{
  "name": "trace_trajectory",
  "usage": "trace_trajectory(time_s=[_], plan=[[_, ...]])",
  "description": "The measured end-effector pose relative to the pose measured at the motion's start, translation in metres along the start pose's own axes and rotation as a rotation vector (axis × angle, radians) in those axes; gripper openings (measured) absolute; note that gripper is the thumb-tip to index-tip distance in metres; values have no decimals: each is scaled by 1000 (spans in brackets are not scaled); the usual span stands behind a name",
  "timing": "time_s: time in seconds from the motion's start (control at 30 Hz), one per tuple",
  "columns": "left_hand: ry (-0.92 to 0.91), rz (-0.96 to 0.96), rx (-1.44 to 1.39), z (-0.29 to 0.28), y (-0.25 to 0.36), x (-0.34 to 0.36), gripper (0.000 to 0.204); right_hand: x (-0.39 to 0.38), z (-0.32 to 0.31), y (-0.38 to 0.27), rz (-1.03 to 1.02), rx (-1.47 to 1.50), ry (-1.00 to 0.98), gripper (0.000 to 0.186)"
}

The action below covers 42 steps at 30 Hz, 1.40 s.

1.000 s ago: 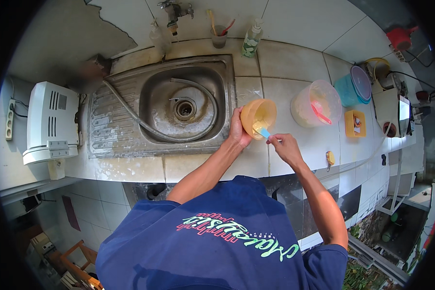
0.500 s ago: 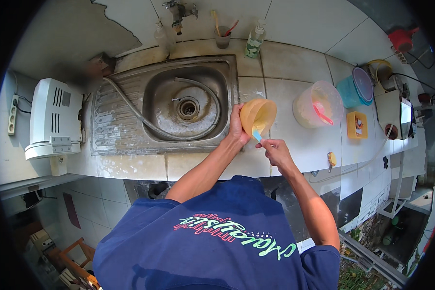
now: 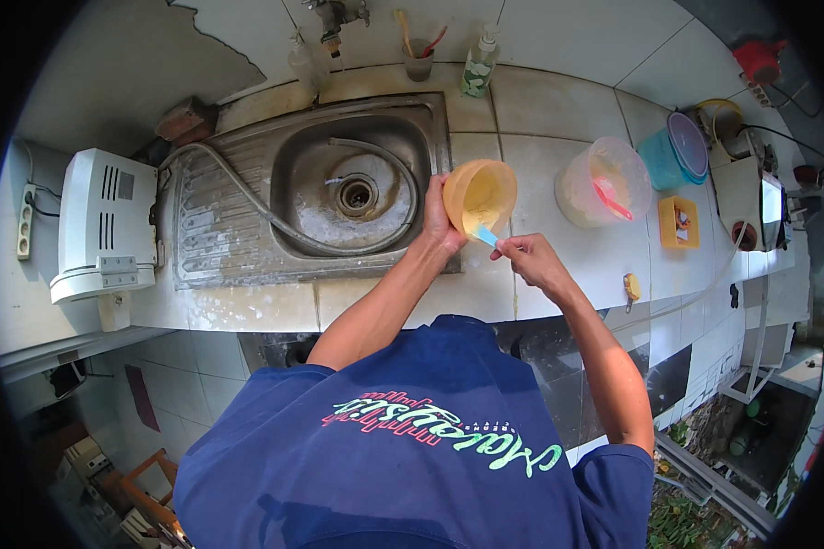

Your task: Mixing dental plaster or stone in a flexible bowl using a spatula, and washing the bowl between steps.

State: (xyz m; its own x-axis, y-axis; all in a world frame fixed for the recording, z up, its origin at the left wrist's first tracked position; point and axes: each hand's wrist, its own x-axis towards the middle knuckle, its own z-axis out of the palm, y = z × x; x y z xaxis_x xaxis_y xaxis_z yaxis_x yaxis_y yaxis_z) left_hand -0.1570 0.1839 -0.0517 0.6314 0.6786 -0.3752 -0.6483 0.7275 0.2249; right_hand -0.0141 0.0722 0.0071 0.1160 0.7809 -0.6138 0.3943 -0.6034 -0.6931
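My left hand (image 3: 438,217) is closed on the left side of a yellow-orange bowl (image 3: 464,190), which is tilted over the counter just right of the sink. Something pale yellow lies inside the bowl. Between the closed fingers of my right hand (image 3: 534,260) is a light blue utensil (image 3: 487,237), perhaps a spatula; its far end dips into the bowl and is partly hidden. To the right of the bowl stands a translucent tub (image 3: 581,188) of pale powder, with a red-pink spoon (image 3: 613,200) in it.
A steel sink (image 3: 441,137) with a grey hose (image 3: 238,178) lies to the left. Along the back are a pump bottle (image 3: 479,69) and a cup (image 3: 418,67). Farther right stand a teal container (image 3: 659,163), a yellow square box (image 3: 678,240) and a small yellow object (image 3: 632,287).
The bowl has shifted slightly left and its mouth faces me more, showing more of the inside. My right hand and the blue utensil have moved up a little.
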Motion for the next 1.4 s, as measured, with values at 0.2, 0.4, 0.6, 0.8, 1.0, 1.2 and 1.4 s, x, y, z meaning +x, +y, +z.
trace_trajectory(time_s=[0.2, 0.4, 0.6, 0.8, 1.0, 1.2, 1.4], plan=[[68, 5, -22, -8, -11, 3, 39, 10, -9, 19, -263, -420, 469, 29], [102, 14, -32, -12, -18, 6, 40, 8, -8, 17, 140, 237, -184, 28], [104, 6, -13, -16, -20, 7, 40, 18, -9, 30, -281, -403, 509, 31], [72, 2, -37, -15, -20, 9, 40, 20, 1, 33, -162, -120, 271, 32], [90, 18, 7, -18, -17, 10, 39, 24, -7, 27, -243, -489, 668, 32], [128, -1, 12, -22, -20, 10, 38, 25, 7, 44, -274, -369, 544, 33], [87, 5, 5, -16, -17, 11, 36, 10, -1, 19, -175, -608, 642, 29]])
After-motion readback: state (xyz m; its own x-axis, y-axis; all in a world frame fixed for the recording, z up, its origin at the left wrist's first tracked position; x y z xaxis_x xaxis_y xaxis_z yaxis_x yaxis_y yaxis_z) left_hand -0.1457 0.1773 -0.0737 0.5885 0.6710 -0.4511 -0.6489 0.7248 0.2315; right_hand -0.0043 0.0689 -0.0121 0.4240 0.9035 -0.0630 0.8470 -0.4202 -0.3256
